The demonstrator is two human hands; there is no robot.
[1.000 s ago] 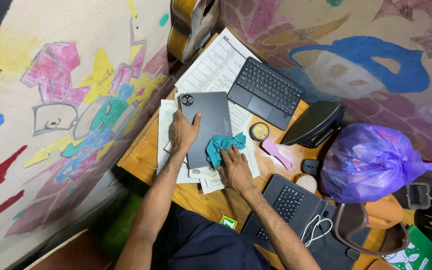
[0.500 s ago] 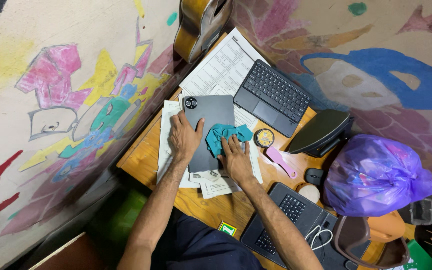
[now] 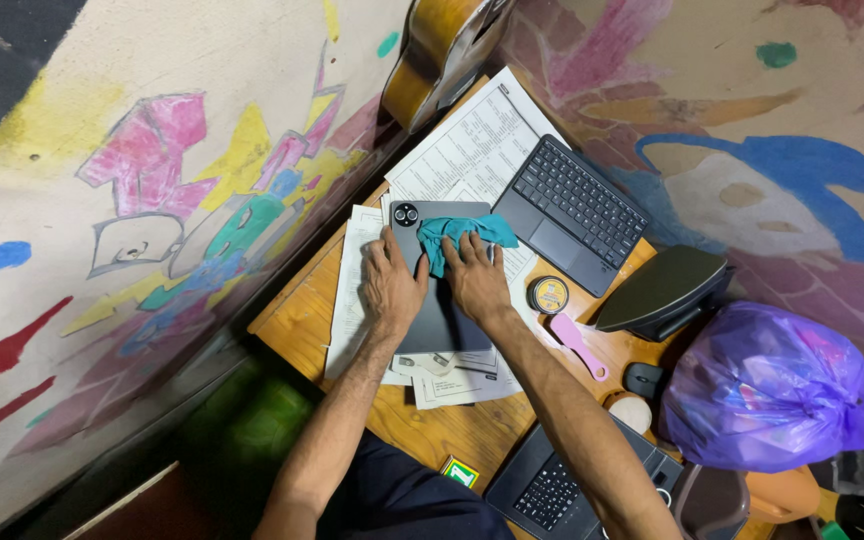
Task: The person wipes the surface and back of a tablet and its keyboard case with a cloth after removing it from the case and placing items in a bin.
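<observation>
Fingers of right hand flat on teal cloth, now moved up to tablet top edge; left hand, fingers spread, steadies tablet.

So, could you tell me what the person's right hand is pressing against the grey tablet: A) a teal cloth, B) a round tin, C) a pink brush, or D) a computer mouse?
A: the right hand presses a crumpled teal cloth onto the grey tablet, while the left hand lies flat on the tablet beside it.
</observation>
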